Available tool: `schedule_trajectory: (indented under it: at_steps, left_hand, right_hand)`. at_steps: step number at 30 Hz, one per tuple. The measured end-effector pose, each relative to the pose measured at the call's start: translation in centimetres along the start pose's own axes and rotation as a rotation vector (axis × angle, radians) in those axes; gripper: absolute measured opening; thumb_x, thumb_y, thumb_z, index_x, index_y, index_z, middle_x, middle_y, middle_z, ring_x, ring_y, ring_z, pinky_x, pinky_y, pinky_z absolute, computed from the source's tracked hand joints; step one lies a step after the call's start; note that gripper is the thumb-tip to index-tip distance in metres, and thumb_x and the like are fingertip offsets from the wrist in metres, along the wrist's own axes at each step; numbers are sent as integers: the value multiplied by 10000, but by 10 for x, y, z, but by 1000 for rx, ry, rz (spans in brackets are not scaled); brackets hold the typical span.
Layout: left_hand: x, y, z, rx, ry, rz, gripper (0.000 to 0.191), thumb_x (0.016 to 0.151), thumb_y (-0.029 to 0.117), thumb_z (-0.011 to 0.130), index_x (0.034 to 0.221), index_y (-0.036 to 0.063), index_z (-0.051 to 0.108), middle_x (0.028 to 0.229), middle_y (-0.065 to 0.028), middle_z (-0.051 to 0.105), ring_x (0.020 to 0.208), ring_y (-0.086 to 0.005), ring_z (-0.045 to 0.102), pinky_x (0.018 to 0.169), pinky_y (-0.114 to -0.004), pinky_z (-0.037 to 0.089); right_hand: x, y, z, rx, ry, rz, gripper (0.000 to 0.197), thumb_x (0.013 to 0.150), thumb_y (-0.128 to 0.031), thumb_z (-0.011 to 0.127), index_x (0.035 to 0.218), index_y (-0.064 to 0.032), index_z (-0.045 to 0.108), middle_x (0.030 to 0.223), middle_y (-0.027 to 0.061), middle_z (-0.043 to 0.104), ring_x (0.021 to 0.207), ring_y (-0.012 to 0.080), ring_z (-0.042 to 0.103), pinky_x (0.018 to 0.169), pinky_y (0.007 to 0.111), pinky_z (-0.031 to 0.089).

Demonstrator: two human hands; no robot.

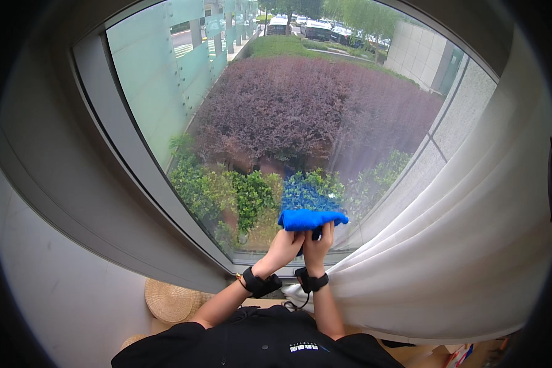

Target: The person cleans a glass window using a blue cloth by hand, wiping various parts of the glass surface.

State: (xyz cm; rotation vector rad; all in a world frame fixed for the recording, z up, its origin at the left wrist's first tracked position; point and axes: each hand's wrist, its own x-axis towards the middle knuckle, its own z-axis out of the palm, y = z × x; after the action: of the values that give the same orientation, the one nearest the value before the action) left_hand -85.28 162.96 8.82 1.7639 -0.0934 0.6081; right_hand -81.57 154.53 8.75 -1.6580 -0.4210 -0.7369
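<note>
A folded bright blue cloth (308,220) is raised in front of the window pane (276,101), low and right of the glass's middle. Its blue reflection shows in the pane just above it; whether cloth and glass touch, I cannot tell. My left hand (283,247) grips the cloth's lower edge from the left. Beside it, my right hand (318,246) holds the right part, with fingers up along the cloth. The cloth hides some fingertips. A black strap with a small device is on each wrist.
A white curtain (446,234) hangs close along the right. The grey window frame (133,138) runs up the left, and the sill (244,267) lies below my hands. Round woven cushions (172,301) sit at lower left. Shrubs (276,106) grow outside.
</note>
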Motion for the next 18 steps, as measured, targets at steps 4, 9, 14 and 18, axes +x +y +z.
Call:
schedule_trajectory:
  at_steps: [4,9,14,18]
  left_hand:
    - [29,23,-4,101,-139,-41,146,834,106,485,917,-14,497,673,-239,542,643,-431,525,528,-455,394]
    - [46,44,12,152,-191,60,106,842,47,475,912,-19,519,679,-191,555,573,-355,522,514,-381,390]
    - [25,12,31,166,-277,-63,154,835,101,493,942,-2,534,681,-209,566,623,-390,552,538,-412,418]
    - [40,32,32,117,-274,7,150,845,70,471,971,-8,496,581,-183,519,487,-329,491,458,-375,357]
  right_hand:
    - [39,-10,-18,3,20,-16,245,652,60,489,885,8,548,867,154,513,795,326,523,704,356,422]
    - [58,-9,-23,-22,125,-109,228,675,43,525,898,-3,537,893,168,508,808,359,515,707,390,414]
    - [19,40,-25,-38,126,13,280,711,-23,597,973,13,507,937,184,510,885,375,508,788,406,399]
    - [63,8,-44,-12,152,7,167,719,30,514,885,10,518,875,142,495,811,303,501,750,358,396]
